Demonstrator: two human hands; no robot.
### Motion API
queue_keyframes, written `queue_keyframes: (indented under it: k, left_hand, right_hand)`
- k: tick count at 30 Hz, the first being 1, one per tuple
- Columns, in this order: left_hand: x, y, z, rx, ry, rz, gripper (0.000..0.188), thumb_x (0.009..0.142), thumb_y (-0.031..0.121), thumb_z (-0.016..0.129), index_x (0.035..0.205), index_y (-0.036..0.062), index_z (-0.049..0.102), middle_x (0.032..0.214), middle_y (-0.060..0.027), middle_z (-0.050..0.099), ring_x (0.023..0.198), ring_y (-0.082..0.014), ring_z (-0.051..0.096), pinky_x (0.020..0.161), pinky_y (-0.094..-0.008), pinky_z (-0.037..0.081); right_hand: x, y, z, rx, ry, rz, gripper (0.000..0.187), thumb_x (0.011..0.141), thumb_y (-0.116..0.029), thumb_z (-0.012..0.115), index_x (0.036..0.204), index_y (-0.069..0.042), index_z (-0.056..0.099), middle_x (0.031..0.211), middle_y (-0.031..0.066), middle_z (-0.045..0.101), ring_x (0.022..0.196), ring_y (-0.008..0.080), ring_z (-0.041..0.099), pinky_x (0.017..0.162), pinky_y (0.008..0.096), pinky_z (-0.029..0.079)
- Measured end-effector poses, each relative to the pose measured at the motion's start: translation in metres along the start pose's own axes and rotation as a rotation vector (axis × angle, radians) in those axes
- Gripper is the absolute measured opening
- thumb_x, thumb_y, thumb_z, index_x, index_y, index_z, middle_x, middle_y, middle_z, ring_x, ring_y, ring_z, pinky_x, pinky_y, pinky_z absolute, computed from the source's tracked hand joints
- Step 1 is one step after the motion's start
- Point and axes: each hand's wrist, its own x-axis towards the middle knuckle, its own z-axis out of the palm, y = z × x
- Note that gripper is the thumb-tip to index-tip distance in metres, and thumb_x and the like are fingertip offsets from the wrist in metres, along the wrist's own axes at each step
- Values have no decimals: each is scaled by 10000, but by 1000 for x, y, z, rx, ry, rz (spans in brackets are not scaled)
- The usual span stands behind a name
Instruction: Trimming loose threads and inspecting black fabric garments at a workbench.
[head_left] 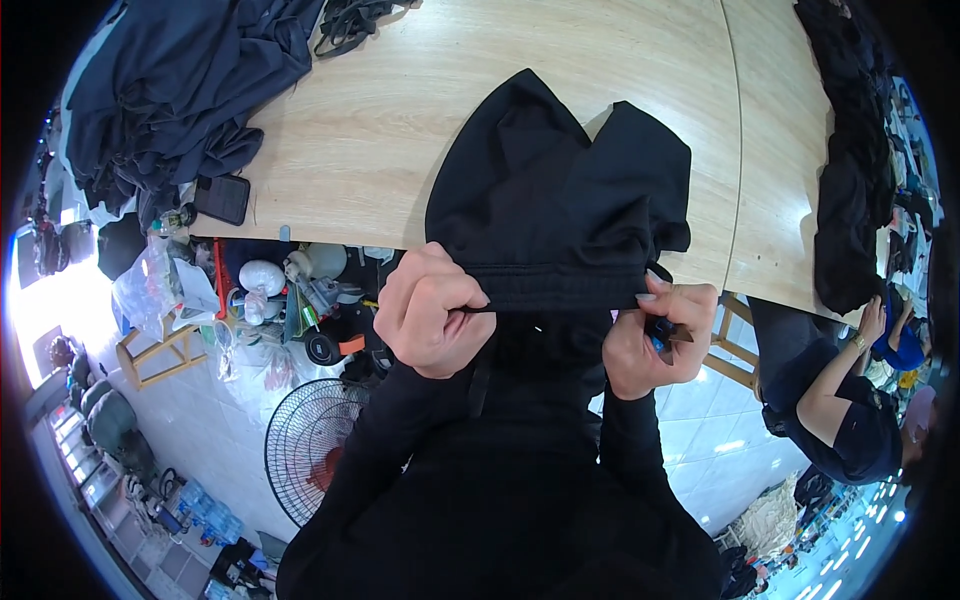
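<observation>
A pair of black shorts [560, 190] lies on the near edge of the wooden table, its two legs pointing away from me and the waistband [555, 288] stretched across in front of me. My left hand [432, 312] is closed in a fist on the band's left end. At the other end, my right hand [660, 335] pinches the band between thumb and fingertips. Tucked in the right palm is a small dark tool [660, 330] with a blue part and a metallic piece, perhaps thread snips; most of it is hidden by the fingers.
Dark garments [190, 90] are heaped at the table's far left, with a phone [222, 198] beside them. A fan [318, 450] stands below left. More black cloth [855, 160] lies along the right side, where another person [850, 400] works. Stools and bags crowd under the table.
</observation>
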Motion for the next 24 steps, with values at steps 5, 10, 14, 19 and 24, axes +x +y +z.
queue_keyframes:
  k: [5, 10, 14, 19, 24]
  left_hand:
    - [0, 1, 0, 19, 12, 12, 391, 458, -181, 640, 781, 41, 639, 742, -61, 568, 526, -193, 520, 489, -297, 378]
    - [1, 0, -1, 18, 0, 17, 391, 461, -182, 649, 785, 38, 639, 748, -60, 567, 526, -191, 520, 488, -298, 374]
    - [2, 1, -2, 0, -7, 7, 387, 462, -182, 650, 783, 33, 637, 753, -63, 570, 529, -184, 520, 491, -294, 372]
    - [2, 1, -1, 23, -1, 13, 386, 455, -179, 643, 779, 31, 632, 750, -65, 567, 533, -187, 526, 495, -292, 370]
    - [3, 2, 0, 20, 0, -28, 383, 430, -167, 609, 757, 32, 617, 732, -67, 553, 521, -197, 527, 493, -299, 370]
  right_hand:
    - [-2, 8, 0, -14, 52, -16, 262, 685, 152, 710, 888, -12, 682, 842, 140, 683, 688, 222, 660, 634, 285, 500]
    - [-3, 9, 1, -26, 66, -32, 265, 686, 162, 702, 886, -11, 681, 842, 138, 683, 684, 219, 653, 632, 289, 498]
    - [0, 3, 2, -22, 49, -7, 312, 663, 211, 634, 886, -6, 636, 824, 127, 622, 704, 217, 606, 665, 290, 504]
    - [0, 5, 1, -24, 21, -12, 350, 648, 255, 573, 888, 2, 593, 809, 118, 561, 723, 214, 553, 689, 286, 496]
    - [-2, 9, 0, -7, 52, -15, 275, 671, 145, 712, 895, -12, 681, 844, 139, 681, 678, 222, 647, 642, 287, 491]
